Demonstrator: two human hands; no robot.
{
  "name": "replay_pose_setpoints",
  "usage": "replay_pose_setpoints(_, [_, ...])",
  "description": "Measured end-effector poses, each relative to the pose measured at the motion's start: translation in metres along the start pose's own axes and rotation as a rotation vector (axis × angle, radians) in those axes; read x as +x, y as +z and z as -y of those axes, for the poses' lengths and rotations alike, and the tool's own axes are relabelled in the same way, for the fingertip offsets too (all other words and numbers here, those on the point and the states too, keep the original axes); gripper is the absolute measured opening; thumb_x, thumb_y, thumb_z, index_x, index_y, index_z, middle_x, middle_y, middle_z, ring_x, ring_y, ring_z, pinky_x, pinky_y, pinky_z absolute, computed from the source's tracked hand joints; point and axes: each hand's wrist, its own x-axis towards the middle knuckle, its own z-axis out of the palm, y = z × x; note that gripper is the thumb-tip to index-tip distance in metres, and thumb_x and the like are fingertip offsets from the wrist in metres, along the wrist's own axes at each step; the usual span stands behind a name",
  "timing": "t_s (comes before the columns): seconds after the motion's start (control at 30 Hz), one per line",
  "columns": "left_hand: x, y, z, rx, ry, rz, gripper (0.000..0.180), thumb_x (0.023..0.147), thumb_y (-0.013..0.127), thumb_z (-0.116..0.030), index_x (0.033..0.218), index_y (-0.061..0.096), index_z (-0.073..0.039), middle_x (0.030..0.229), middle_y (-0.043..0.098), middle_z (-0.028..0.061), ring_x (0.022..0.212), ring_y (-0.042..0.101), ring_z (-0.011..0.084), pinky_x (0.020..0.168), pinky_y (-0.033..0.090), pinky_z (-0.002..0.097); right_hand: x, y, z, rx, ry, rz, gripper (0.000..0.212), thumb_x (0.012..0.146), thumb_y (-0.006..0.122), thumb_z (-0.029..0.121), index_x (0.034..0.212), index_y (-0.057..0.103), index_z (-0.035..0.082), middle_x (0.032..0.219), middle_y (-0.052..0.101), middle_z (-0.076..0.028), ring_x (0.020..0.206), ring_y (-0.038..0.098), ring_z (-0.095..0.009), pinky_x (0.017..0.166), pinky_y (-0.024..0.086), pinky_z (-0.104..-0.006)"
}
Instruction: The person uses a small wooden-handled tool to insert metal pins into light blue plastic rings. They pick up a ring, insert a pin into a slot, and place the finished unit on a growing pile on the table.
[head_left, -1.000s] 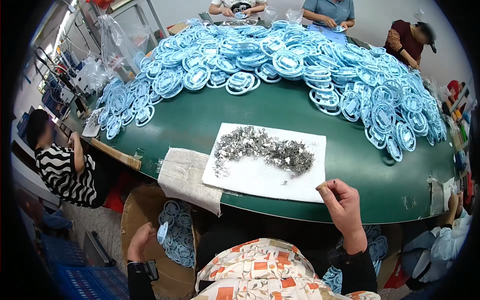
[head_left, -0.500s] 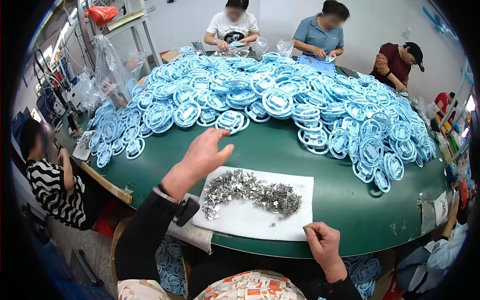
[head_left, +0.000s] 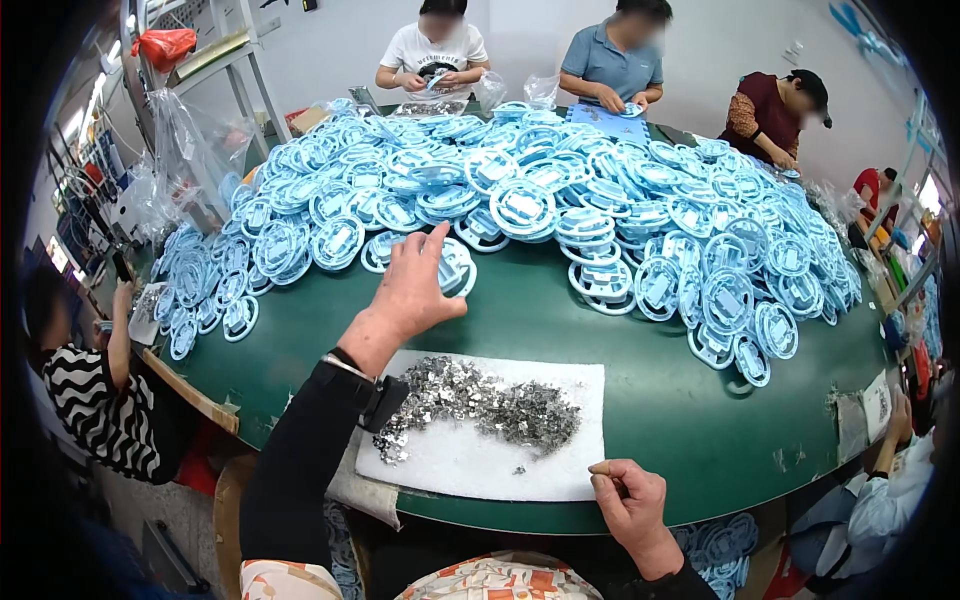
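My left hand (head_left: 403, 292) is stretched forward with its fingers apart, at the near edge of a heap of light-blue plastic rings (head_left: 520, 208). One blue ring (head_left: 457, 268) sits partly behind its fingers and thumb; whether they touch it I cannot tell. My right hand (head_left: 634, 502) is closed in a pinch by the near right corner of a white foam sheet (head_left: 560, 485). What its fingertips hold, if anything, is hidden. Small silvery metal clips (head_left: 470, 400) lie in a loose pile on the sheet.
The green table (head_left: 680, 430) has a curved near edge. Several people work around it, among them a person in a striped top (head_left: 95, 410) at left and one in a blue shirt (head_left: 612, 68) across. Clear plastic bags (head_left: 190, 150) hang at back left. More blue rings (head_left: 725, 550) lie below the edge.
My left hand has opened its fingers wider and now reaches over the ring at the heap's edge. My right hand stays pinched by the sheet's corner. The whole view has shifted slightly.
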Motion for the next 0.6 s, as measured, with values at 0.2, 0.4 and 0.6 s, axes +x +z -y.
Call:
replay_pose_setpoints(0.2, [-0.076,-0.040,-0.090,-0.305,0.396,0.003,0.113,0.064,0.084,-0.016,0.159,0.024,-0.005,0.143,0.043,0.0235,0.133,0.043,0.0434,0.114,0.038,0.0497,0.004,-0.002,0.008,0.099,0.000,-0.049,0.009,0.093,0.070,0.006,0.098,0.071,-0.003,0.068,0.063,0.000,0.058,0.054,-0.003,0.053,0.042,-0.0213])
replay_pose_setpoints(0.4, [-0.135,-0.055,-0.131,-0.467,0.588,0.119,0.116,0.061,0.084,-0.010,0.160,0.024,-0.009,0.145,0.041,0.0195,0.133,0.043,0.0438,0.116,0.037,0.0526,0.037,-0.001,0.052,0.473,0.177,0.134,0.024,0.101,0.067,0.020,0.112,0.068,-0.001,0.080,0.057,0.006,0.071,0.046,-0.001,0.062,0.039,-0.0196])
replay_pose_setpoints(0.6, [-0.165,-0.056,-0.130,-0.562,0.543,0.198,0.115,0.068,0.086,-0.013,0.162,0.019,-0.008,0.148,0.044,0.0218,0.137,0.045,0.0376,0.114,0.040,0.0483,0.032,0.000,0.046,0.674,0.344,0.317,0.025,0.105,0.064,0.028,0.107,0.068,0.003,0.081,0.055,0.008,0.070,0.042,0.000,0.059,0.034,-0.0194])
